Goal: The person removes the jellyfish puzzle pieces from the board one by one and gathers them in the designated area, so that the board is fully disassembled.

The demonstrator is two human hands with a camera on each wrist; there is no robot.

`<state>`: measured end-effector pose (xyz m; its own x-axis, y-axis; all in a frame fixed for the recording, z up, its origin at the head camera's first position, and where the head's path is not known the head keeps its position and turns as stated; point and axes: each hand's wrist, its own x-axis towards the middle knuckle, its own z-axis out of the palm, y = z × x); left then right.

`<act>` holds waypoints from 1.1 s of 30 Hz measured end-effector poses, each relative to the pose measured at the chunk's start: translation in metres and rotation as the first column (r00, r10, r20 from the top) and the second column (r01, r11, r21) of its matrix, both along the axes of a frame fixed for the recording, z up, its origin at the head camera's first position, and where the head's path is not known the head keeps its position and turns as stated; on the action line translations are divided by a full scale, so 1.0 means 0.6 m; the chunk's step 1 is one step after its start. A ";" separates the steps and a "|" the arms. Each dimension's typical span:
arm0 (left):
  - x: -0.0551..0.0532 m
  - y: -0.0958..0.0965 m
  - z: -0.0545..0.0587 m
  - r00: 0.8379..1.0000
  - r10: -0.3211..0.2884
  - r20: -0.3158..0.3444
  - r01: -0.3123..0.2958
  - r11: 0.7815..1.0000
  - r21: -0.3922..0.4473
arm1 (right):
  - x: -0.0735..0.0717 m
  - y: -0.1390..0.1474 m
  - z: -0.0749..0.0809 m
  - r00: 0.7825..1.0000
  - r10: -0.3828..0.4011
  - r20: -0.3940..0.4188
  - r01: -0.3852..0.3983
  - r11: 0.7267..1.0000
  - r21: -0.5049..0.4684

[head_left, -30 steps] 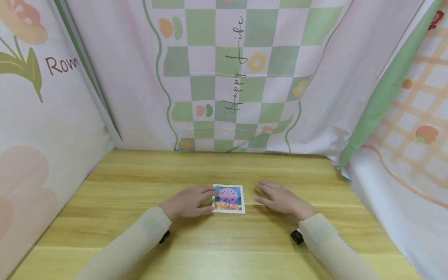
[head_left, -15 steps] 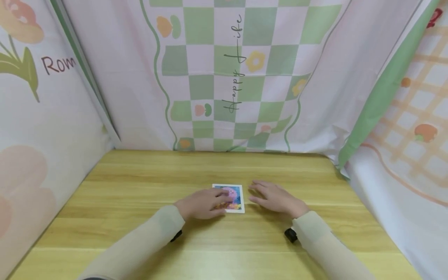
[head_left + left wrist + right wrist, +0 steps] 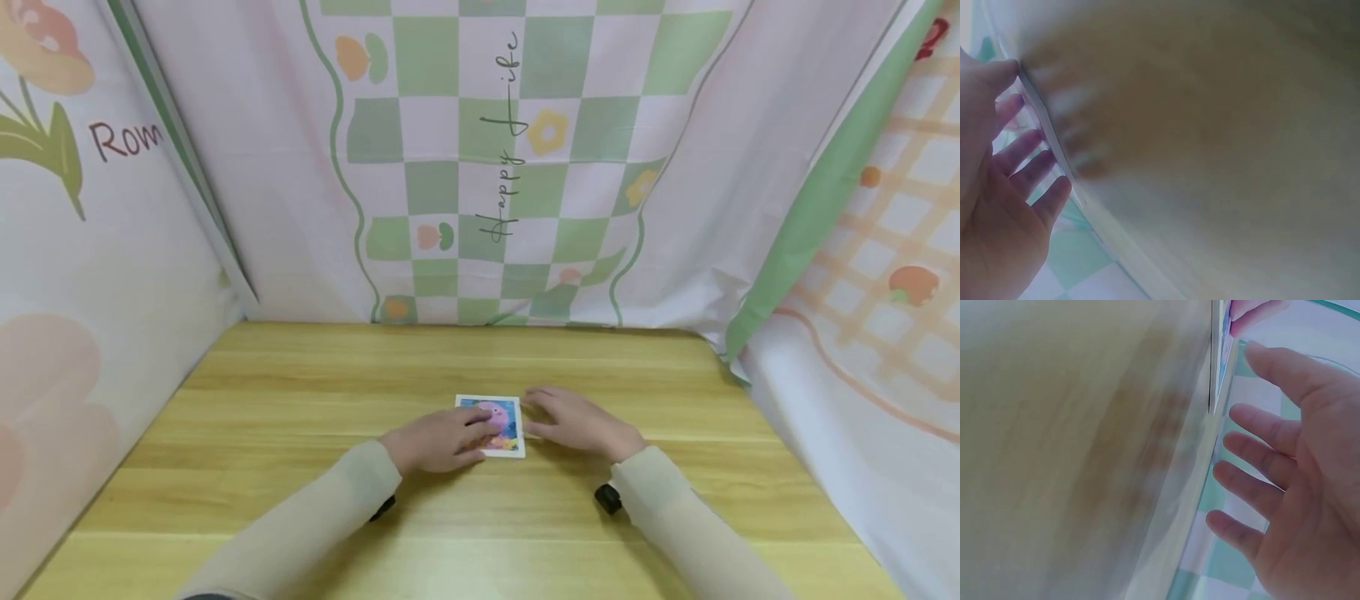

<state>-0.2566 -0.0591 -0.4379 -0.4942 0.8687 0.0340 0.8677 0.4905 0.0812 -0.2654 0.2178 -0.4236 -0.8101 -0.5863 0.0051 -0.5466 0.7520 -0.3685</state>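
A square picture board [image 3: 512, 419] with a white border and a pink jellyfish print lies flat on the wooden table. My left hand [image 3: 438, 439] reaches over its left part, fingers extended across the print and hiding some of it. In the left wrist view, the fingertips meet the thin light edge of the board [image 3: 1047, 125]. Fingers spread, my right hand [image 3: 576, 423] is beside the board's right edge. The right wrist view has its thumb closest to the board [image 3: 1214, 362], with the other fingers apart from it; contact is hard to judge.
The wood-grain table [image 3: 480, 525] ends at a hanging cloth [image 3: 427, 129] with green checks at the back. Printed fabric walls close in the left [image 3: 150, 225] and right [image 3: 862, 333] sides. Black wrist cameras [image 3: 608, 499] show below the sleeves.
My left hand has moved right, from the board's left edge onto its print. My right hand has shifted left, up to the right edge. The board stays in place.
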 end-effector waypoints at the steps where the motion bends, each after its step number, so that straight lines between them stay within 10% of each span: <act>1: -0.001 0.000 -0.002 1.000 -0.008 -0.013 0.008 1.000 0.003 | -0.002 -0.002 -0.001 1.000 0.004 0.003 -0.004 1.000 -0.009; 33: -0.006 0.002 -0.012 1.000 0.001 0.014 -0.002 0.998 0.057 | -0.058 -0.047 0.002 0.979 -0.064 0.195 0.078 0.995 -0.067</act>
<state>-0.2604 -0.0580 -0.4448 -0.4964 0.8647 0.0769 0.8655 0.4861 0.1209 -0.3001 0.1895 -0.4221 -0.8396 -0.5312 -0.1133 -0.4065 0.7529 -0.5175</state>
